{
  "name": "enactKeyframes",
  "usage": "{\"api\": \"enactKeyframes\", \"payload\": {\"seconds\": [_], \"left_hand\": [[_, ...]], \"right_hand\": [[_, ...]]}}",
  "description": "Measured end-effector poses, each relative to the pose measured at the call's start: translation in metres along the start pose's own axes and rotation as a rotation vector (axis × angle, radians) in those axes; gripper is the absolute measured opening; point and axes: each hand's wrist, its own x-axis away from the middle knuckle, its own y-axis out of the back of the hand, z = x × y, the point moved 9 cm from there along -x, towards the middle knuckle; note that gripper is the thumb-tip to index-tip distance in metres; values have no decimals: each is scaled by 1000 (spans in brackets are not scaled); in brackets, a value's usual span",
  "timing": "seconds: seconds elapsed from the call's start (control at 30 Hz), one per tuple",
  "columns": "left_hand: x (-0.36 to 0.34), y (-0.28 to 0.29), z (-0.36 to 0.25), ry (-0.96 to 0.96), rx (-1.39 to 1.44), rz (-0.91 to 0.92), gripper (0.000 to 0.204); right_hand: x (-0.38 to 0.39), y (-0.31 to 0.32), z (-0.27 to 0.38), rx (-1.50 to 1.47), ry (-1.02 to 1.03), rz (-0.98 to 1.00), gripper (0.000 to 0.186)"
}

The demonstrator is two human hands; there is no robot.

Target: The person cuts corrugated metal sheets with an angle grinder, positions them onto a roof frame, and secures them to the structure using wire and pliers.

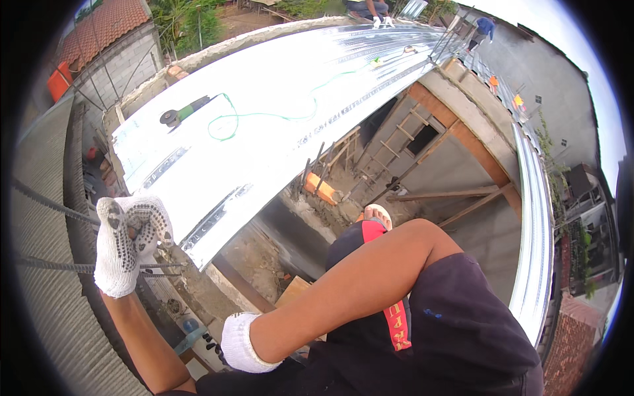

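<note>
My left hand (129, 241), in a white knit glove with dark grip dots, is raised at the left with its fingers curled closed. An upper ribbed steel reinforcing bar (56, 203) runs into this hand, and the fingers look wrapped round it. A lower reinforcing bar (56, 264) passes behind the glove near the wrist. My right forearm crosses in front of my body toward the lower left. At its end my right hand (247, 343) shows mostly a white glove cuff; its fingers are largely hidden. Beyond my left hand lie shiny metal sheets (264, 158).
A green angle grinder (183, 112) with a green cord (274, 115) lies on the sheets. An open drop shows wooden bracing (449, 193) below. Two people (484, 30) work at the far end. My foot (378, 214) is near the wall. A corrugated roof (46, 145) borders the left.
</note>
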Motion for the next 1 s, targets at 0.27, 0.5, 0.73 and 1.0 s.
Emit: {"api": "enactKeyframes", "payload": {"seconds": [0.27,0.5,0.73,1.0], "left_hand": [[5,-20,-6,38,-113,24,63],[7,-16,-12,-18,-169,-24,66],[5,-18,-10,-29,-229,2,60],[13,-47,-36,-35,-234,190,59]], "right_hand": [[-8,3,-9,71,-1,3,35],[-7,11,-6,75,-7,1,37],[-6,8,-9,39,-21,22,35],[9,48,6,6,128,-127,34]]}}
